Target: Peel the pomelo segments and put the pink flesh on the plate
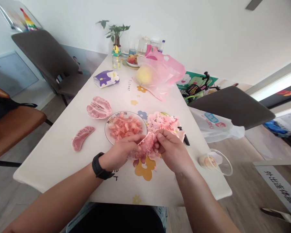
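pomelo segment gripped between left hand and right hand, near the table's front edge, long axis slanting toward the heap of pink membrane.

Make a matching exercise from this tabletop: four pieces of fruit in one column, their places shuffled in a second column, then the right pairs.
Things:
1. Pink peeled pomelo segment
2. Chopped pink pomelo flesh
3. Curved pink pomelo segment
4. Round pale-yellow fruit

Places:
A. Directly on the white table
B. Against a translucent pink plastic bag
C. Between the left hand and right hand
D. On a round floral-rimmed plate

Right pairs: 1-C, 2-D, 3-A, 4-B.
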Motion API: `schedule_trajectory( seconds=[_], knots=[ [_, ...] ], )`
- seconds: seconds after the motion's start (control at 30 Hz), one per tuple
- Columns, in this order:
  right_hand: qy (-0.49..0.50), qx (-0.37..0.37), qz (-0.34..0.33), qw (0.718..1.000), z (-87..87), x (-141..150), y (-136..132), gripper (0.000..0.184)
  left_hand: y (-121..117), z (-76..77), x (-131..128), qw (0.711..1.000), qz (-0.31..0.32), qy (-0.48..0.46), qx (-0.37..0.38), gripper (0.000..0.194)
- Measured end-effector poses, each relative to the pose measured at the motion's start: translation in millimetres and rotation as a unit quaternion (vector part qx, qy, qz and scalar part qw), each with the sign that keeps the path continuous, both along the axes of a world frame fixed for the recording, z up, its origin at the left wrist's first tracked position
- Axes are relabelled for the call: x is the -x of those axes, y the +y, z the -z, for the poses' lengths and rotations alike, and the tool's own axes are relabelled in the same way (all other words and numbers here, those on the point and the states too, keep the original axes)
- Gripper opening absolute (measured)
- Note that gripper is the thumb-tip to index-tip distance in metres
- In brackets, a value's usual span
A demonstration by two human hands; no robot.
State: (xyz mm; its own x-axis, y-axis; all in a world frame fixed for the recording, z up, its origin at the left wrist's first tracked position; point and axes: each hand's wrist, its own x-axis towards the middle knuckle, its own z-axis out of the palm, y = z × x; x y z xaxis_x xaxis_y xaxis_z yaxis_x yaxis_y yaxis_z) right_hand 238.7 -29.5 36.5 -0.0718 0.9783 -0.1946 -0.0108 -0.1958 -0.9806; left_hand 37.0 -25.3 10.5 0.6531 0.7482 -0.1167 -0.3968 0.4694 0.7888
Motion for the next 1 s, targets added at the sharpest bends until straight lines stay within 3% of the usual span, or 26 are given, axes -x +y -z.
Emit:
schedule_trajectory(
  seconds=[0.1, 0.23, 0.3, 0.43, 0.63, 0.73, 0.83, 1.0],
  knots=[
    [0.131, 0.059, -0.011, 0.990, 4.0, 3.0, 0.7, 0.039, 2.4, 2.1, -0.6, 0.999, 0.008, -0.044, 0.014, 0.048],
    [0.189, 0.099, -0.024, 0.977, 4.8, 8.3, -1.7, 0.036, 4.0, 2.1, -1.8, 0.997, 0.009, -0.076, 0.024, 0.048],
    [0.195, 0.083, -0.019, 0.977, 2.8, 8.9, -2.4, 0.036, 3.3, 1.4, -1.5, 0.997, -0.002, -0.075, 0.012, 0.047],
    [0.144, 0.015, 0.009, 0.990, -2.5, 5.0, -2.2, 0.044, 1.2, 0.3, 0.0, 0.999, -0.025, -0.031, -0.006, 0.047],
    [0.021, -0.008, 0.011, 1.000, -3.0, -0.2, -2.7, 0.045, 2.1, 0.4, -0.1, 0.998, 0.019, -0.047, 0.022, 0.034],
    [-0.015, -0.022, 0.019, 0.999, -2.3, 0.7, -5.1, 0.047, 1.2, 0.2, 0.7, 1.000, 0.008, -0.016, -0.004, 0.035],
    [0.068, -0.009, -0.020, 0.997, -3.2, 2.9, -7.8, 0.047, -0.2, 0.1, 2.2, 0.999, 0.024, -0.024, -0.025, 0.032],
    [0.223, 0.028, -0.086, 0.971, -4.3, 8.9, -13.4, 0.042, 1.4, 0.7, 5.4, 0.989, 0.102, -0.106, 0.005, 0.029]
  ],
)
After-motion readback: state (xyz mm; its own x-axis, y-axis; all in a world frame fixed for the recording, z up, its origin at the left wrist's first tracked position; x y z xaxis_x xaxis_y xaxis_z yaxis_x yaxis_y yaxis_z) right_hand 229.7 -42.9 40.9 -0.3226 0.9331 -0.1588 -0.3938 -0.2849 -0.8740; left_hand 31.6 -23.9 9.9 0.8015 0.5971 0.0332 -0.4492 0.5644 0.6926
